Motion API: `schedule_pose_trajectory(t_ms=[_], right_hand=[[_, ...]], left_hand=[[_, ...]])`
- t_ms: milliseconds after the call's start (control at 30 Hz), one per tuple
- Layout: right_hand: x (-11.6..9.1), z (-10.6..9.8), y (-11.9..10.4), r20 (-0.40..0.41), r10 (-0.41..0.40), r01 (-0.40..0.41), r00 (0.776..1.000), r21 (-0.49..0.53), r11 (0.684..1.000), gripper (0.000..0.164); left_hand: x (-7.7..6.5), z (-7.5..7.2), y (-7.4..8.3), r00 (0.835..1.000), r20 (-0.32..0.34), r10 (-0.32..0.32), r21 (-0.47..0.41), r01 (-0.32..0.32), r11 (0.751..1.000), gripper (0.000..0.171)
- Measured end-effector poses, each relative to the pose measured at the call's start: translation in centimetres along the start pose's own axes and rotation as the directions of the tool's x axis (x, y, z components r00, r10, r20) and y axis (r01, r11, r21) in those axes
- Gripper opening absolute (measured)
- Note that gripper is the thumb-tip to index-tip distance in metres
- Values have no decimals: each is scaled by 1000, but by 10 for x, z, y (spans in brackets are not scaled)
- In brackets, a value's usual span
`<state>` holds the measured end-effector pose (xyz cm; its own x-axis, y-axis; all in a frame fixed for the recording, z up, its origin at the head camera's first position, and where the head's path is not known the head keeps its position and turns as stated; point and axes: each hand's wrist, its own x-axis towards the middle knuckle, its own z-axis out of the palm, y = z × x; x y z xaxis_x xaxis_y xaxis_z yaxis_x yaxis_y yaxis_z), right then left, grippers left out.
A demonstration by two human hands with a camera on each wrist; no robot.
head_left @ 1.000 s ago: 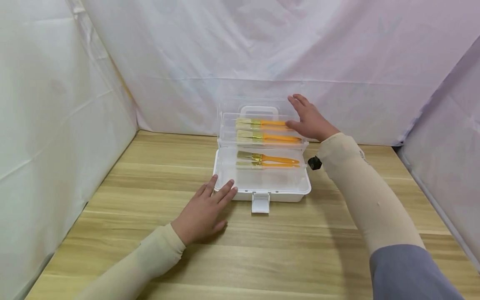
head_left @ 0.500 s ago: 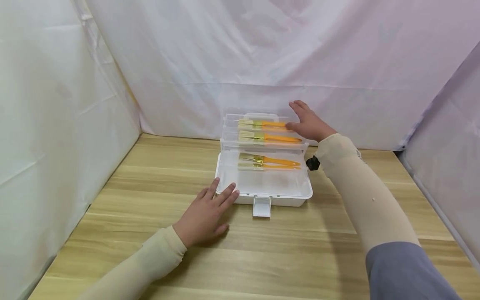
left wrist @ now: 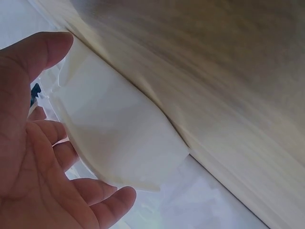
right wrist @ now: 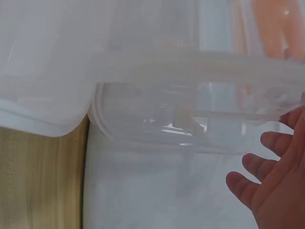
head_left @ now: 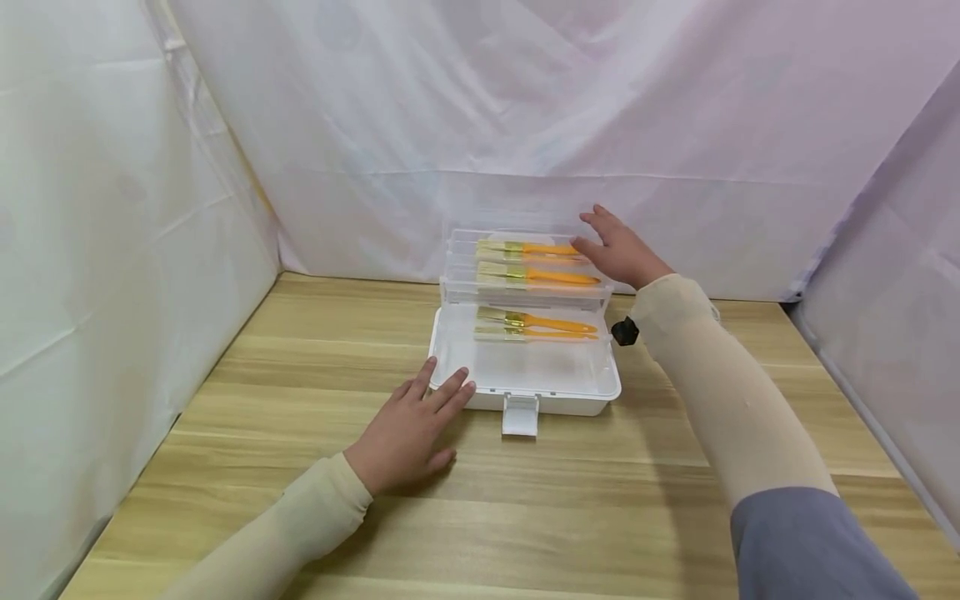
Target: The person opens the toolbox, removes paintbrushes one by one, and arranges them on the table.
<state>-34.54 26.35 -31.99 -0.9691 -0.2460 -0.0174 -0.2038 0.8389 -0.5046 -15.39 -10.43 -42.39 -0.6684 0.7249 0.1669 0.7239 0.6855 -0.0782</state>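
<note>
A white plastic case (head_left: 525, 371) with a clear lid (right wrist: 162, 138) lies unlatched and opened on the table. Raised clear trays (head_left: 457, 265) at its back hold several paintbrushes (head_left: 558, 277) with orange handles and pale bristles. Against the case's front left corner rests my left hand (head_left: 408, 425), fingers spread and fairly straight. My right hand (head_left: 626, 250) is at the right end of the upper tray, thumb beside the brush handles and fingers extended. Whether it touches the tray or the lid is hard to tell. Neither hand grips anything.
The white latch (head_left: 521, 415) hangs down at the case's front. A wood-grain table (head_left: 525, 517) lies beneath it all. Pale cloth walls (head_left: 360, 125) enclose the back and both sides. A small black object (head_left: 625, 331) shows by the right wrist.
The lid's handle has sunk a little behind the upper tray. My right hand has lowered slightly there. My left hand has stayed at the case's corner, and the head view has shifted slightly.
</note>
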Motion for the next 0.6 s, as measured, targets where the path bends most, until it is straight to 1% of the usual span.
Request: schedule_pose_trajectory(t_ms=[167, 267, 433, 600], right_hand=[[-26, -4, 1, -106, -32, 32, 994, -4, 999, 78], [-43, -3, 3, -144, -37, 37, 989, 0, 999, 77], [-67, 6, 9, -148, -64, 67, 987, 18, 998, 76], [-83, 24, 13, -133, -74, 79, 988, 38, 996, 78]], left_hand=[[1, 3, 0, 1000, -11, -5, -16, 5, 1000, 88], [0, 4, -1, 1000, -10, -8, -10, 8, 1000, 88], [0, 4, -1, 1000, -10, -10, -8, 10, 1000, 87], [1, 1, -1, 1000, -11, -11, -20, 11, 1000, 87]])
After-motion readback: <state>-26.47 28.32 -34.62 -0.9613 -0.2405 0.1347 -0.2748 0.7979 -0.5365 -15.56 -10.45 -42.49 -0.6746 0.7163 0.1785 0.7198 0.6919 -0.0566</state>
